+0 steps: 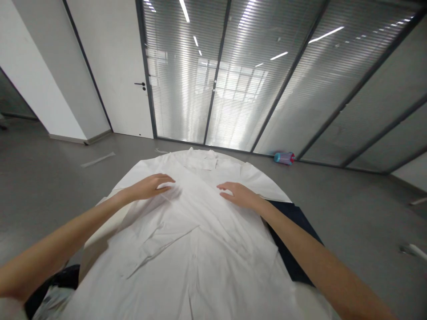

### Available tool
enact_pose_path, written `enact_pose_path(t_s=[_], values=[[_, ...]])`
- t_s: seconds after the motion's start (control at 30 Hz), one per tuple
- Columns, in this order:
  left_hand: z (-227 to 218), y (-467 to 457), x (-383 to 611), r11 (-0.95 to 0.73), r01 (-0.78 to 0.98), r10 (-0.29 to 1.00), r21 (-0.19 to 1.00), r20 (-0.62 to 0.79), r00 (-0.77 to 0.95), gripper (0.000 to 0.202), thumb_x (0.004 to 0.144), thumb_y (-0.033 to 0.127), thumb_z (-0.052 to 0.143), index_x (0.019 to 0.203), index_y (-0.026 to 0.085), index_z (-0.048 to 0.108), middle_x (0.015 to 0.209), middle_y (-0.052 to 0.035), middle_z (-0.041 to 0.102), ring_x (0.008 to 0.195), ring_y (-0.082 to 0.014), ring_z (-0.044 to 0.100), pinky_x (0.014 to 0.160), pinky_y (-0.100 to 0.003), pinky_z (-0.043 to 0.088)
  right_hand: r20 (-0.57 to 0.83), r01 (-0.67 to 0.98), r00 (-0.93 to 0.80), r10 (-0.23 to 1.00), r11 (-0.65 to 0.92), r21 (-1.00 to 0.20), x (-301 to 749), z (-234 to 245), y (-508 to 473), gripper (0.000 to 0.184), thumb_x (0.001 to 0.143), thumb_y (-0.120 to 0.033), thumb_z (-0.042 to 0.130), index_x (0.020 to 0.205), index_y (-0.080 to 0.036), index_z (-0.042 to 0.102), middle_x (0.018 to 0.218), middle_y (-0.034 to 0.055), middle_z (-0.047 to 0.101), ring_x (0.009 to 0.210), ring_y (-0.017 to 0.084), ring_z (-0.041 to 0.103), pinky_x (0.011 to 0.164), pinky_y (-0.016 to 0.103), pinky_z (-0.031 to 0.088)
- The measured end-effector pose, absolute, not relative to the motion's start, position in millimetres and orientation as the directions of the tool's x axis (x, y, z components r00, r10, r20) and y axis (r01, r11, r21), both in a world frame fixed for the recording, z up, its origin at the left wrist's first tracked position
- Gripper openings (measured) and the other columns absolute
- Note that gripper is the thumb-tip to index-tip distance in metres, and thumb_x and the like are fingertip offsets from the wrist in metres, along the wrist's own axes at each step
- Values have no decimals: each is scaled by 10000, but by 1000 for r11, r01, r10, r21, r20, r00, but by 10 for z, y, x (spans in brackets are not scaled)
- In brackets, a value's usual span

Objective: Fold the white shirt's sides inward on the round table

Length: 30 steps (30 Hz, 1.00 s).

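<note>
A white button-up shirt (200,249) lies spread in front of me, its collar at the far end and its button placket running down the middle toward me. Creases and a long fold cross its left half. My left hand (155,185) is over the left upper part of the shirt, palm down, fingers stretched out and thumb apart. On the opposite side, my right hand (239,194) hovers at or just above the cloth, fingers apart and slightly bent. Neither hand grips the fabric. Whether the fingertips touch it I cannot tell.
Dark navy cloth (293,226) shows under the shirt's right side. A dark bag-like item (63,280) sits at lower left. On the grey floor lie a striped blue and pink bundle (284,158) and a pale strip (98,160). Glass partitions (240,89) and a white door (113,66) stand behind.
</note>
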State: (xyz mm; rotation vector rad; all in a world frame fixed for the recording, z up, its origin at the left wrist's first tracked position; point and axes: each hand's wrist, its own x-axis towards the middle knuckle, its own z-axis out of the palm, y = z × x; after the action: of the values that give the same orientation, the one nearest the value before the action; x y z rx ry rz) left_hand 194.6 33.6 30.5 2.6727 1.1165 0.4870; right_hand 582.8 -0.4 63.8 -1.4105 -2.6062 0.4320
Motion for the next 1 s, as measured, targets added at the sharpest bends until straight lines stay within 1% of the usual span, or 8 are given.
enact_pose_path(t_s=[0.03,0.1,0.17,0.27,0.4,0.53,0.67,1.0], values=[[322,37,1815,-674,663,733,325,178,657,453,988,519,447,1282,252,666,1282,-77,679,1158,-242,642,1039,-378,477,-24,787,-560,828,523,-328,5952,642,-298,380,973,-346,536,1327,-251,636,1347,56,640,1233,229,594,1094,392,426],[278,-552,1576,-654,684,746,324,123,654,438,987,500,467,1342,304,634,1362,-47,636,1212,-241,621,1057,-371,478,-43,773,-584,811,538,-336,6186,573,-866,422,963,-422,555,1359,-291,615,1372,39,624,1280,223,567,1122,396,410],[150,-1067,1388,-679,679,725,279,110,680,437,971,477,517,1386,364,592,1463,-9,550,1293,-246,569,1081,-368,474,-52,792,-572,819,535,-295,6379,415,-1346,514,943,-496,578,1419,-301,564,1505,51,498,1380,243,473,1157,420,376],[-83,-1614,1225,-699,697,715,162,173,677,551,959,468,544,1495,398,436,1534,24,445,1424,-263,423,1140,-409,424,-49,823,-542,839,517,-235,6554,100,-1851,665,925,-578,575,1516,-306,433,1609,66,316,1471,275,327,1189,474,330],[-251,-1949,1176,-664,745,737,65,231,636,645,980,476,488,1568,374,246,1590,10,330,1468,-274,336,1166,-451,374,39,852,-494,868,493,-175,6602,-202,-2226,692,991,-535,472,1590,-289,230,1629,70,250,1512,254,212,1223,521,245],[-266,-2085,1175,-658,752,737,29,228,636,726,964,518,491,1587,372,148,1609,5,281,1480,-294,304,1180,-478,337,108,866,-469,877,480,-138,6609,-299,-2475,702,1004,-507,454,1600,-264,174,1631,84,233,1510,243,212,1226,504,253],[-292,-2250,1140,-656,755,735,2,230,638,768,958,521,495,1596,353,101,1615,-10,273,1487,-299,284,1191,-489,310,145,889,-421,895,439,-130,6659,-367,-2702,667,1021,-479,419,1601,-260,174,1630,74,232,1504,238,229,1216,496,291],[-468,-2669,1153,-575,818,783,-13,281,555,691,1005,417,411,1609,320,91,1639,-37,235,1510,-296,219,1206,-525,253,276,920,-329,903,372,-120,6766,-582,-3276,618,1029,-452,372,1594,-235,252,1597,76,331,1468,249,332,1194,491,350]])
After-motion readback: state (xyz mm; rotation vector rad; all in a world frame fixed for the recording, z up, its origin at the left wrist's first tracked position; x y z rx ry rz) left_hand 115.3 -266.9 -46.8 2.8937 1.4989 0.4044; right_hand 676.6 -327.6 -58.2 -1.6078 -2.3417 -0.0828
